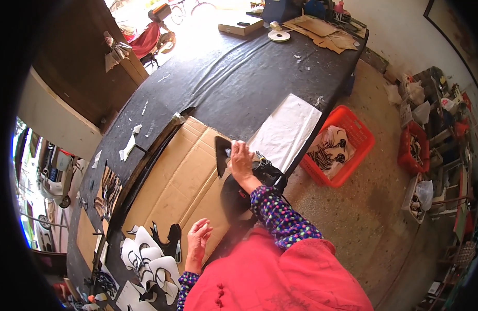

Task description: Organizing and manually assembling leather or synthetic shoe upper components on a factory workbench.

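Observation:
My right hand [241, 161] is closed at the edge of a dark, flat, plate-like piece [221, 158], which stands tilted over the cardboard sheet [182, 163]. Just below that hand is a black rounded device [233, 199] with a small red part; its kind is unclear. My left hand [198, 239] hovers by the near edge of the cardboard, fingers loosely bent and nothing visible in them. Left of it lie black cut pieces [172, 241] and a heap of white curved pieces with black edging [145, 256].
A white sheet [288, 129] lies along the table's right side. On the floor, a red crate [361, 132] holds black-and-white pieces. Cardboard scraps [322, 31], a white tape roll [279, 36] and a flat box [240, 25] sit at the table's far end. Crowded shelving [446, 192] lines the right.

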